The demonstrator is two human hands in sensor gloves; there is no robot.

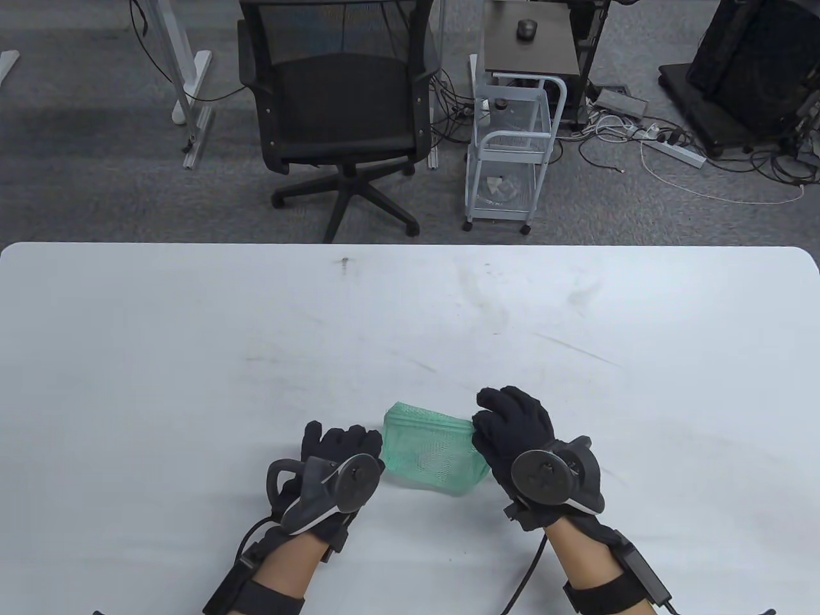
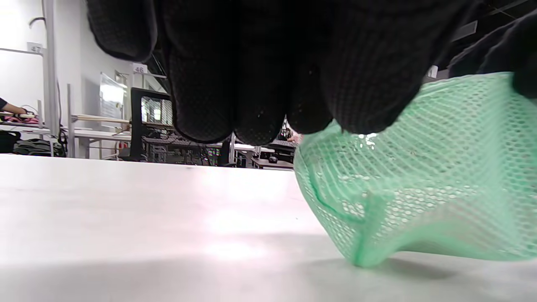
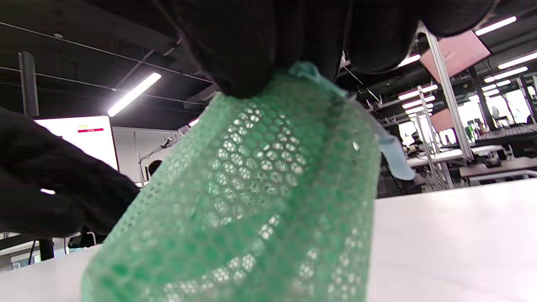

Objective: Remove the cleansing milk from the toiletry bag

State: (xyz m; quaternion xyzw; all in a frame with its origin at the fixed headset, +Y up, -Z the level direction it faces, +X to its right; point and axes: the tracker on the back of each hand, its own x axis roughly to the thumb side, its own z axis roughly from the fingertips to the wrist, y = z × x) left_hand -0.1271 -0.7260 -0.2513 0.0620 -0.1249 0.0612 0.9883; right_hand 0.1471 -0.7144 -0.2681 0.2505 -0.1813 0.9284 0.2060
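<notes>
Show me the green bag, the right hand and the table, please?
bag (image 1: 432, 451), table view, middle of its mesh side.
right hand (image 1: 512, 426), table view, back of the glove, gripping the bag's end.
table (image 1: 410, 307), table view, bare white top.

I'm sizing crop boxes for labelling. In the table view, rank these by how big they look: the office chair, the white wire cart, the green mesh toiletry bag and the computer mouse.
1. Office chair
2. White wire cart
3. Green mesh toiletry bag, though it sits nearer the camera
4. Computer mouse
</notes>
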